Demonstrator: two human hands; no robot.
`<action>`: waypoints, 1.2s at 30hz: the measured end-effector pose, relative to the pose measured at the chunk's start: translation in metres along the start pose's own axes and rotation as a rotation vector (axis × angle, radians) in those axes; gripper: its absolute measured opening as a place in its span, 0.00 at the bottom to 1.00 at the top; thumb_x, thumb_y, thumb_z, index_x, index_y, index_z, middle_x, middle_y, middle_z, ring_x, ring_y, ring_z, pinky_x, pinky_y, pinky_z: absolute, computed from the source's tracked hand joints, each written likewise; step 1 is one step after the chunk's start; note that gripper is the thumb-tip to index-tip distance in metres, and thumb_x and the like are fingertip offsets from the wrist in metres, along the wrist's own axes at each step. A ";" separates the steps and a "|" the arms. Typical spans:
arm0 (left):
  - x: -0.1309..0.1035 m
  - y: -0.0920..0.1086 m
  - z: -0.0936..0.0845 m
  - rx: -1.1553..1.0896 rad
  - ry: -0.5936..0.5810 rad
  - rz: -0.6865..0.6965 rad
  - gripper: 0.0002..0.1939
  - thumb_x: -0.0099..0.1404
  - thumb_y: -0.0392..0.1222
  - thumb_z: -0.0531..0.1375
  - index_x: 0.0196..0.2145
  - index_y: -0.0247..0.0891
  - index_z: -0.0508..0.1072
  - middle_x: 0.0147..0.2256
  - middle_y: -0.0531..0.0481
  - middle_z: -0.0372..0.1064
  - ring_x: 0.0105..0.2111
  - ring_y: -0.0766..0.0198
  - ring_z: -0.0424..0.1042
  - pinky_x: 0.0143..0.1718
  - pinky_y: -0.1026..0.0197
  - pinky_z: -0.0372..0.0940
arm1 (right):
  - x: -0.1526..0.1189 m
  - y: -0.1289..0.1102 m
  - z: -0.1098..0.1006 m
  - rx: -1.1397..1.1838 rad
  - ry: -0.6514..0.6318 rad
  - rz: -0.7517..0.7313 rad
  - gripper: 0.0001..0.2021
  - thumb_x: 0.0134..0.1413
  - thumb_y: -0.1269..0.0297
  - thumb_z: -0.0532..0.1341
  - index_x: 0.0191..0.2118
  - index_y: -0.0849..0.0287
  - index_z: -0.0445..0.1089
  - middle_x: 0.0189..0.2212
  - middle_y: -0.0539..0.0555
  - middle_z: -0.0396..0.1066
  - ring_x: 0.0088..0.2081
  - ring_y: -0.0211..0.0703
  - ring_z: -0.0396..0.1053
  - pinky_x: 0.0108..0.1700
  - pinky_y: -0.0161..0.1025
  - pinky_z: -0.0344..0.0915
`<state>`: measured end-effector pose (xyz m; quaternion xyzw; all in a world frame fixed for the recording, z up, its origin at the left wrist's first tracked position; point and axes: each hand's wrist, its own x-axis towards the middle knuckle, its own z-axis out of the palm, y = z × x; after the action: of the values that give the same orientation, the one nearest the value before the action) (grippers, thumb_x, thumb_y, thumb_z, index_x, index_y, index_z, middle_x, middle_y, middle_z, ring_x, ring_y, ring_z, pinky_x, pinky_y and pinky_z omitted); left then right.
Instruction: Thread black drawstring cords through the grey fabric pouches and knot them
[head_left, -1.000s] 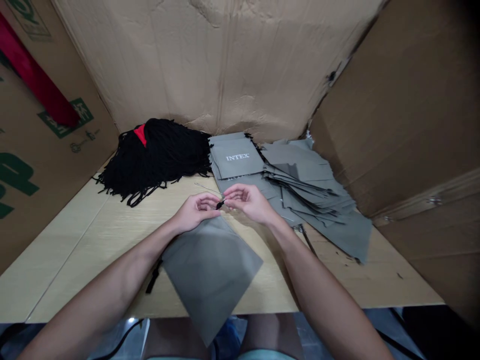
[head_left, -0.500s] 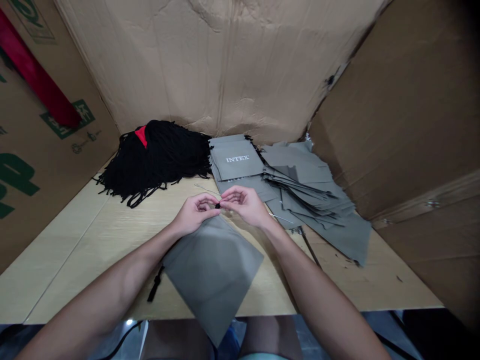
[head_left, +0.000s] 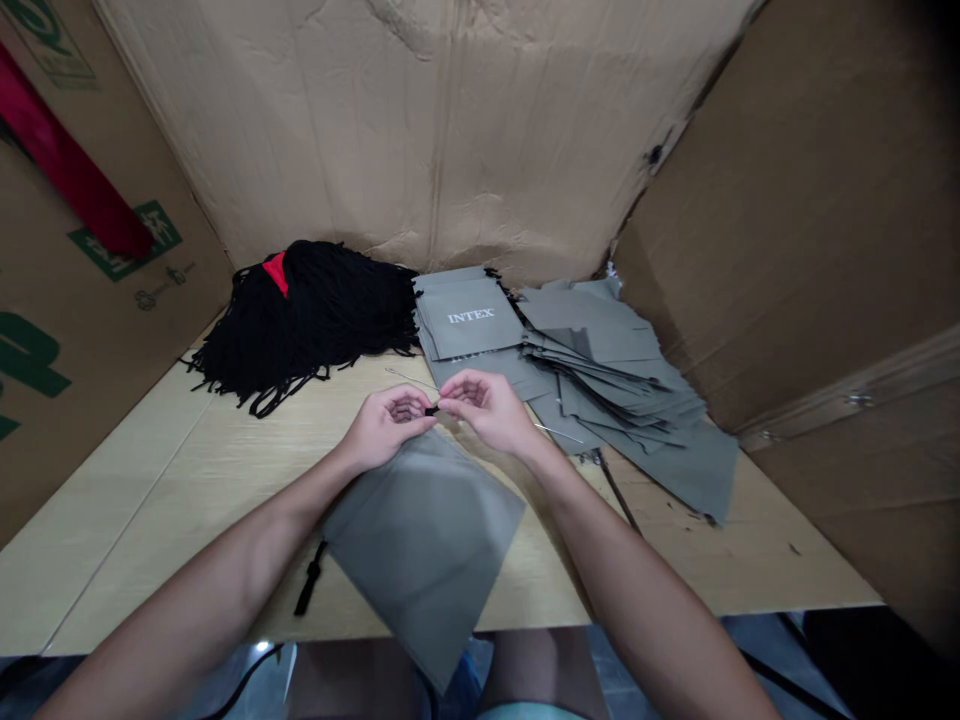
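A grey fabric pouch (head_left: 431,540) hangs over the table's front edge, its upper corner at my fingers. My left hand (head_left: 390,425) is closed in a pinch on a short black cord (head_left: 431,410) at that corner. From the other side, the fingertips of my right hand (head_left: 484,408) pinch the same cord. A thin metal rod with a looped end (head_left: 405,376) shows left of my right hand, and a similar metal length (head_left: 559,434) shows on its other side; whether they are one piece is hidden. A knotted black cord end (head_left: 309,580) trails from the pouch's left corner.
A heap of black cords (head_left: 315,320) with a red tie lies at the back left. Beside it are stacked grey pouches marked INTEX (head_left: 480,340) and a spread pile of grey pieces (head_left: 637,390). Cardboard walls (head_left: 375,130) enclose the wooden table (head_left: 187,530).
Slightly more black cord shows between my fingertips. Both hands stay at the pouch's upper corner, and the whole view has shifted a little.
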<state>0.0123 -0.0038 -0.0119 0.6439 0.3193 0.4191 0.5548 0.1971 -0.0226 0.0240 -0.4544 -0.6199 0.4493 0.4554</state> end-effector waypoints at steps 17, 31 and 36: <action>0.003 -0.007 -0.001 -0.044 0.038 -0.049 0.17 0.48 0.44 0.72 0.33 0.34 0.74 0.32 0.48 0.76 0.31 0.65 0.73 0.38 0.60 0.67 | 0.007 0.008 -0.004 0.155 0.006 0.053 0.21 0.42 0.47 0.69 0.33 0.60 0.71 0.26 0.52 0.75 0.25 0.36 0.70 0.31 0.36 0.69; 0.002 -0.004 -0.003 0.001 -0.068 -0.073 0.13 0.52 0.42 0.70 0.32 0.34 0.74 0.29 0.50 0.72 0.29 0.67 0.71 0.36 0.63 0.65 | 0.002 0.004 -0.002 0.080 -0.051 0.162 0.13 0.34 0.62 0.72 0.29 0.63 0.73 0.20 0.50 0.73 0.22 0.34 0.67 0.27 0.35 0.65; 0.003 -0.004 -0.007 -0.005 -0.078 -0.123 0.13 0.50 0.41 0.71 0.31 0.34 0.75 0.29 0.51 0.73 0.29 0.67 0.72 0.36 0.63 0.66 | 0.002 0.001 -0.002 0.051 -0.032 0.197 0.11 0.34 0.65 0.71 0.27 0.64 0.74 0.18 0.49 0.71 0.20 0.33 0.65 0.26 0.34 0.62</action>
<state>0.0078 0.0024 -0.0155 0.6374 0.3355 0.3596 0.5932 0.1993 -0.0204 0.0236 -0.4941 -0.5677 0.5148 0.4105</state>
